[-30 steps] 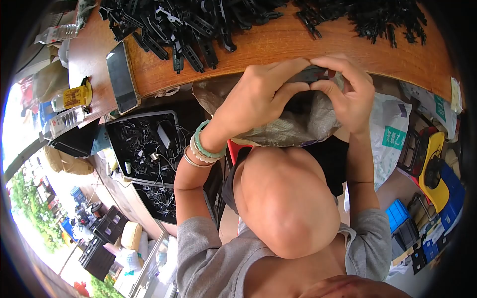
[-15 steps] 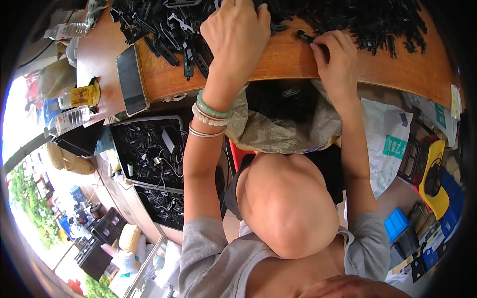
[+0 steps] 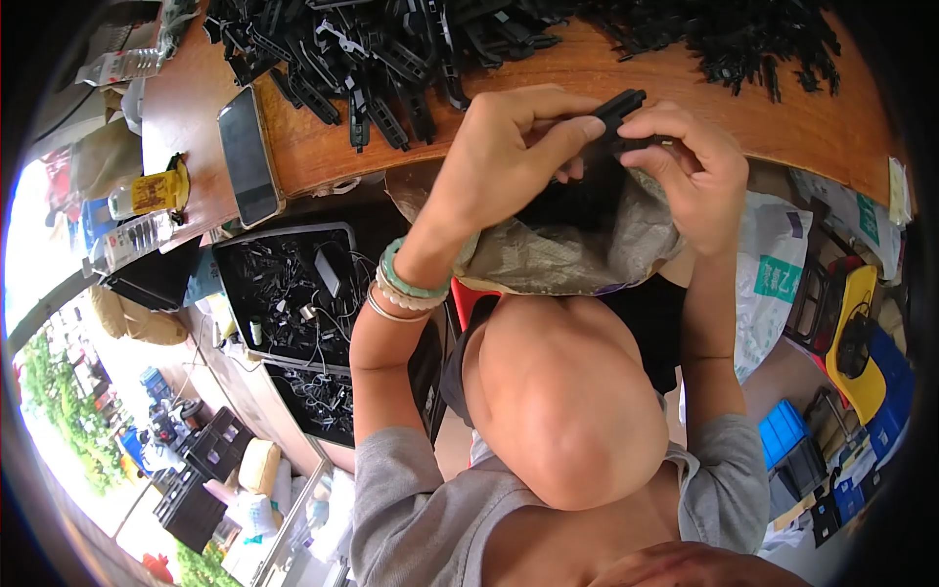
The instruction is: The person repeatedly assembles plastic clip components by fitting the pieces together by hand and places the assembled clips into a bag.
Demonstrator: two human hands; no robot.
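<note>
Above the mouth of a woven sack [image 3: 548, 256], at the table's near edge, my two hands meet. My left hand [image 3: 518, 147] pinches a slim black plastic part [image 3: 618, 106] between thumb and fingers. My right hand [image 3: 690, 166] is closed on a small dark piece close beside that part; its shape is mostly hidden by the fingers. Beyond the hands, a heap of long black plastic parts [image 3: 381, 68] lies at the left of the wooden table [image 3: 577, 70]. Another heap of thinner black pieces [image 3: 724, 39] is at the right.
A phone [image 3: 248, 157] lies at the table's left edge, with a yellow-labelled bottle [image 3: 156, 191] further left. Below stand black bins [image 3: 284, 238] of dark parts and cables. A white plastic bag [image 3: 758, 313] hangs right of the sack.
My left hand has come from the left heap toward me and to the right, now with a black part. My right hand has moved slightly nearer and right, and the hands have come together.
</note>
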